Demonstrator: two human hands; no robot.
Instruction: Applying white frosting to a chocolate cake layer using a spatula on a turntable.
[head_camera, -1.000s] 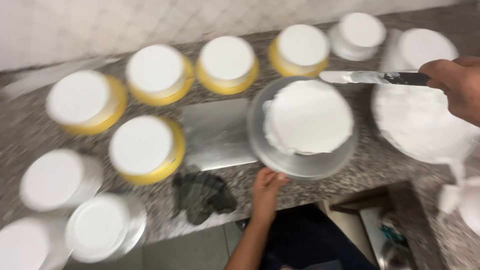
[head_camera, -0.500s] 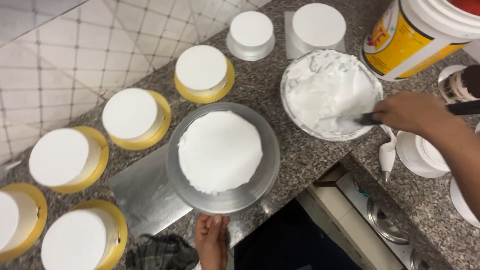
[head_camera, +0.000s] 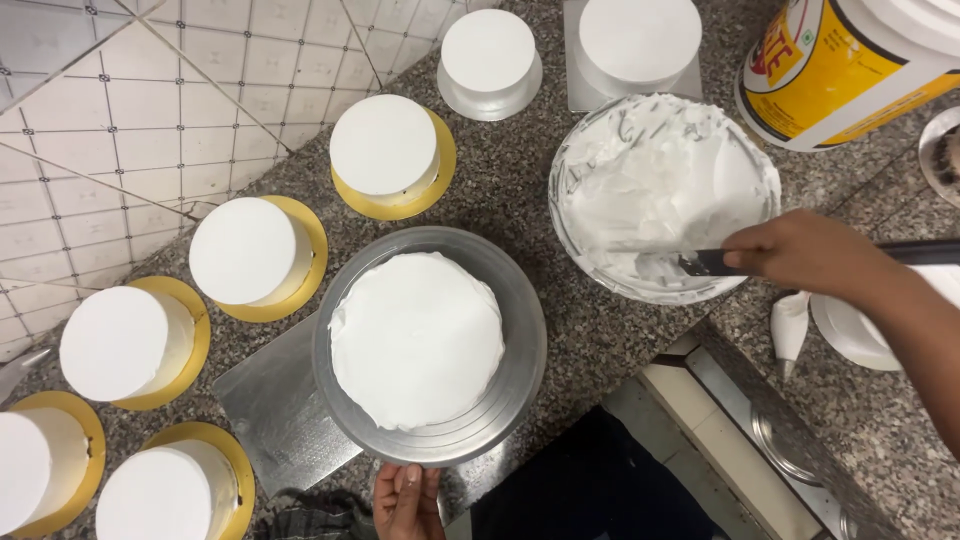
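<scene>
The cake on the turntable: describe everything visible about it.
The cake is a round, low disc coated in white cream, its top flat and smooth, its edge slightly uneven. It sits roughly centred on a grey metal turntable on the speckled granite counter. The left hand touches the turntable's near rim; nothing touches the cake itself.

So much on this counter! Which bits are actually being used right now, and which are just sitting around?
In use:
right hand holding a spatula
bowl of white cream the blade dips into
left hand at the turntable rim
white cake on it

Sitting around:
finished cakes on yellow boards
yellow tub
piping bag
dark cloth
</scene>
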